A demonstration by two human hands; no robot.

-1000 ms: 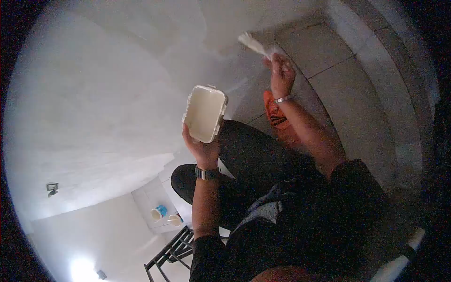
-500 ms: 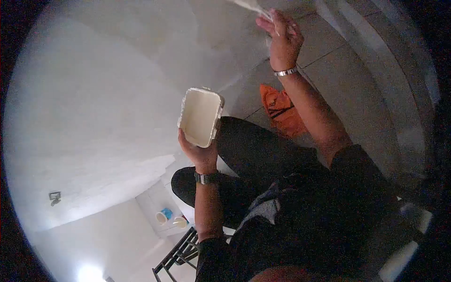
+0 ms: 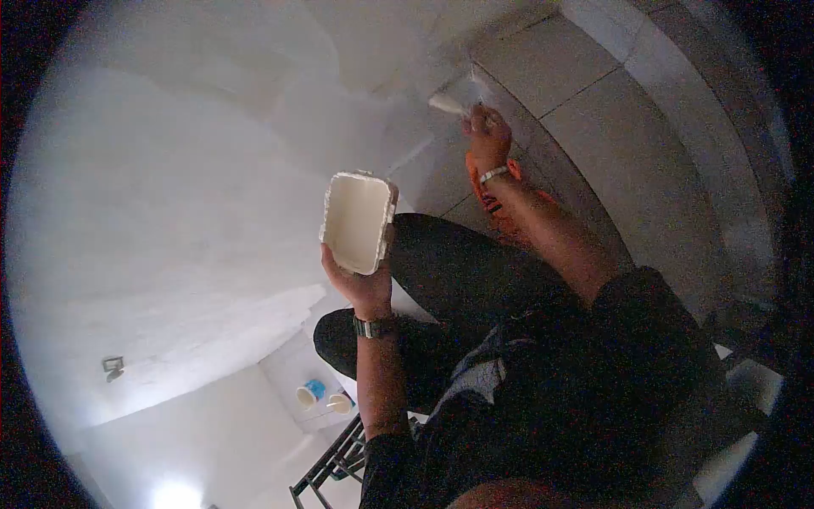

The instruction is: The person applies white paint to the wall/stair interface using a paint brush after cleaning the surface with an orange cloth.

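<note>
By a pale wall (image 3: 186,195), the left hand (image 3: 365,288) holds a tub (image 3: 354,216) and the right hand (image 3: 489,140) a brush (image 3: 447,103)

Out past the dark trousers (image 3: 462,263), the tub sits in the left hand, its mouth turned to the camera. The thumb lies along one side at the lower corner; the other fingers are mostly hidden behind and under it. The inside is cream and the rim looks rough and crusted; how full it is, I cannot tell. A black watch (image 3: 374,327) circles the left wrist.

Farther out, the right fingers are closed narrowly around the brush, its pale bristles pointing towards the wall, near where that meets the tiled floor (image 3: 627,161). Whether the bristles touch the wall, I cannot tell. A silver band (image 3: 494,174) rings the right wrist. An orange bundle (image 3: 510,229) lies on the floor, partly covered by the right forearm.

Well apart from all this, a blue pot (image 3: 309,393) and a cream pot (image 3: 341,404) are side by side on the floor. Near them, just beside the left forearm, is a black frame (image 3: 335,462) with rungs
</note>
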